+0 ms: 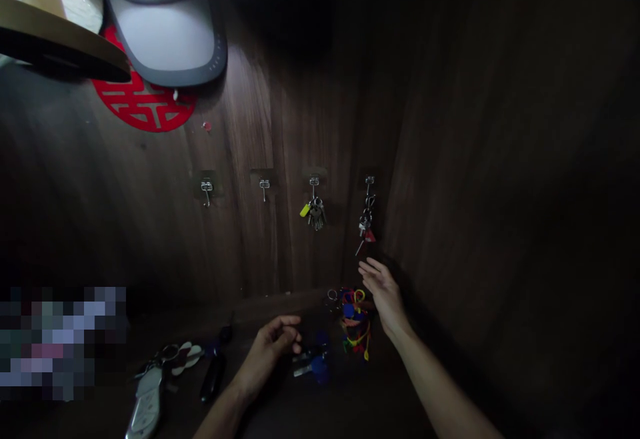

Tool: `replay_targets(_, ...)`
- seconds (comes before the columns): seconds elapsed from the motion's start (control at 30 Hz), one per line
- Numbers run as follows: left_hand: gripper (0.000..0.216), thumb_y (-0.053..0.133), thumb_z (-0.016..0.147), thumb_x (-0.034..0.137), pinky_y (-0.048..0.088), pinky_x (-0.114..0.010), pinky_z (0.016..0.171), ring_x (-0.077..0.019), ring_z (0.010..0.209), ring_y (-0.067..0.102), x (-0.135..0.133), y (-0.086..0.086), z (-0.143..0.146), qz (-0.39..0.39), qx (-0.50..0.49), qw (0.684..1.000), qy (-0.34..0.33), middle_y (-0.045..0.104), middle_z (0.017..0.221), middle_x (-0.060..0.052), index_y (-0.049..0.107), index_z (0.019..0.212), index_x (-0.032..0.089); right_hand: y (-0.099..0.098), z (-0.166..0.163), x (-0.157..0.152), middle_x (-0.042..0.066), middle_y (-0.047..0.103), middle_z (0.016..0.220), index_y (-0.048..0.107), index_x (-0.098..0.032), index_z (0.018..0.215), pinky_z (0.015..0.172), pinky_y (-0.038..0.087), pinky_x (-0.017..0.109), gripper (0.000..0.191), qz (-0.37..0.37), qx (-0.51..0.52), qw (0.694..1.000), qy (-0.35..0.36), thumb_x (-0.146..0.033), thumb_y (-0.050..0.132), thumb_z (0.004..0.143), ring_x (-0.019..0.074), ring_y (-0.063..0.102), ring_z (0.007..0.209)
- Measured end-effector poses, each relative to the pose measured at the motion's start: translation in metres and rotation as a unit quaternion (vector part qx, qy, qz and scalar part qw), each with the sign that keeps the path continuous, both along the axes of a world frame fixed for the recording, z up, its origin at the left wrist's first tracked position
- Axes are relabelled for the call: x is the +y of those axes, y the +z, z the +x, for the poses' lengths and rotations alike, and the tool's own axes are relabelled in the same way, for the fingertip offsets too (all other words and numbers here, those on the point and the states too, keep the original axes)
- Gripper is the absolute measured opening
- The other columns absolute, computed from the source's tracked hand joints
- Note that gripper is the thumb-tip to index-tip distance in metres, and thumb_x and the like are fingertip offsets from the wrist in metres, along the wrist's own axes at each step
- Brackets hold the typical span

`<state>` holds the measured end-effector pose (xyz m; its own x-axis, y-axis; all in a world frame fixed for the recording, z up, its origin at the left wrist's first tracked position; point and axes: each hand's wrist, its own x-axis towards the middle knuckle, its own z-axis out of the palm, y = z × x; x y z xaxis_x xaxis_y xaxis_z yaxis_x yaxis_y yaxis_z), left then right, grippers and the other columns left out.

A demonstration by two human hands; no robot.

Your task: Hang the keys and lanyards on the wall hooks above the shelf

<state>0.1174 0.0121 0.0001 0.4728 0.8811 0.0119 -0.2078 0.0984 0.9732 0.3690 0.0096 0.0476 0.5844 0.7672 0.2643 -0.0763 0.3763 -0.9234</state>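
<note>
1. Where the shelf runs dim at far left, a grey remote lies flat.
2. Left hand: fingers curled toward thumb; cannot tell if anything is pinched. Just beside the blue-tagged keys on the shelf.
3. Yellow-tagged bunch hangs on the third hook.
4. Coloured tag pile sits between the hands.
5. Right hand: fingers straight, slightly spread, empty; below the red-tagged bunch on the fourth hook, not touching it.

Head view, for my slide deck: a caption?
Right hand open below hung keys; left hand curled near blue-tagged keys.
</note>
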Motion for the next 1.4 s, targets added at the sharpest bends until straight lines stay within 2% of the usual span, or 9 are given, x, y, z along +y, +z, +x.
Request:
replay_targets(0.13, 0.038, 0.07, 0.071, 0.041, 0.042, -0.026, 0.07, -0.011, 0.064, 0.056, -0.001, 0.0, -0.001, 0.004, -0.004, 1.0, -0.002, 0.061, 0.075, 0.001, 0.062, 0.099, 0.016, -0.004, -0.003, -0.008, 0.01, 0.064, 0.114, 0.059, -0.024, 0.104, 0.062, 0.054, 0.037, 0.05, -0.015, -0.004, 1.0, 0.011, -0.042, 0.072, 0.059, 0.0314, 0.056, 0.109)
replay_targets(0.3, 0.036, 0.07, 0.071, 0.041, 0.041, -0.025, 0.068, -0.0104, 0.062, 0.056, -0.002, 0.001, 0.0, 0.013, -0.003, 1.0, 0.017, 0.062, 0.073, 0.001, 0.062, 0.096, 0.016, -0.016, -0.009, -0.015, 0.007, 0.07, 0.094, 0.064, -0.022, 0.093, 0.081, 0.05, 0.04, 0.04, -0.01, -0.036, 0.999, 0.022, -0.041, 0.073, 0.06, 0.0246, 0.064, 0.091)
replay_targets(0.43, 0.034, 0.067, 0.072, 0.041, 0.043, -0.025, 0.066, -0.0112, 0.062, 0.058, -0.001, 0.0, 0.0, 0.04, 0.017, 0.998, 0.042, 0.061, 0.073, 0.001, 0.06, 0.095, 0.016, -0.028, -0.02, -0.022, 0.006, 0.071, 0.084, 0.066, -0.021, 0.084, 0.08, 0.05, 0.038, 0.031, -0.011, -0.088, 0.995, 0.048, -0.044, 0.07, 0.064, 0.0228, 0.066, 0.083)
replay_targets(0.53, 0.029, 0.061, 0.077, 0.04, 0.045, -0.025, 0.068, -0.0128, 0.066, 0.06, -0.002, 0.002, -0.001, 0.094, 0.076, 0.991, 0.064, 0.062, 0.074, 0.002, 0.059, 0.095, 0.017, -0.038, -0.023, -0.027, 0.006, 0.07, 0.086, 0.066, -0.021, 0.084, 0.077, 0.051, 0.036, 0.027, -0.002, -0.124, 0.992, 0.017, -0.044, 0.064, 0.071, 0.0219, 0.066, 0.084)
replay_targets(0.67, 0.022, 0.051, 0.084, 0.036, 0.047, -0.028, 0.078, -0.0177, 0.085, 0.062, -0.011, 0.007, -0.002, 0.23, 0.217, 0.947, 0.064, 0.067, 0.088, -0.001, 0.061, 0.098, 0.021, -0.047, -0.019, -0.029, 0.007, 0.07, 0.084, 0.063, -0.021, 0.085, 0.073, 0.053, 0.035, 0.024, 0.0, -0.172, 0.984, -0.045, -0.042, 0.056, 0.077, 0.0211, 0.066, 0.081)
replay_targets(0.87, 0.032, 0.059, 0.081, 0.03, 0.039, -0.036, 0.097, -0.021, 0.108, 0.054, -0.027, 0.01, 0.002, 0.397, 0.327, 0.856, -0.048, 0.062, 0.114, -0.003, 0.056, 0.113, 0.027, -0.053, -0.023, -0.029, 0.005, 0.069, 0.082, 0.06, -0.022, 0.086, 0.07, 0.054, 0.033, 0.02, -0.007, -0.253, 0.966, -0.06, -0.037, 0.046, 0.083, 0.0199, 0.067, 0.08)
replay_targets(1.0, 0.049, 0.069, 0.074, 0.025, 0.039, -0.038, 0.096, -0.0224, 0.11, 0.051, -0.028, 0.006, 0.005, 0.425, 0.365, 0.827, -0.053, 0.059, 0.117, -0.002, 0.051, 0.12, 0.03, -0.055, -0.032, -0.031, 0.004, 0.068, 0.084, 0.061, -0.023, 0.087, 0.07, 0.054, 0.031, 0.02, 0.003, -0.352, 0.935, -0.047, -0.03, 0.042, 0.086, 0.0184, 0.065, 0.08)
replay_targets(1.2, 0.027, 0.061, 0.081, 0.02, 0.041, -0.032, 0.092, -0.018, 0.103, 0.054, -0.023, 0.005, 0.001, 0.439, 0.381, 0.813, -0.033, 0.062, 0.106, 0.001, 0.059, 0.106, 0.029, -0.052, -0.042, -0.036, 0.003, 0.068, 0.083, 0.06, -0.023, 0.085, 0.074, 0.049, 0.031, 0.019, 0.025, -0.467, 0.883, -0.035, -0.02, 0.041, 0.087, 0.0185, 0.063, 0.081)
replay_targets(1.4, 0.009, 0.056, 0.084, 0.025, 0.043, -0.034, 0.085, -0.0198, 0.093, 0.057, -0.016, 0.009, -0.005, 0.431, 0.424, 0.797, 0.02, 0.064, 0.096, -0.002, 0.061, 0.091, 0.024, -0.049, -0.042, -0.034, 0.002, 0.067, 0.078, 0.059, -0.023, 0.081, 0.073, 0.046, 0.03, 0.021, 0.055, -0.503, 0.862, -0.035, -0.013, 0.04, 0.085, 0.018, 0.062, 0.077)
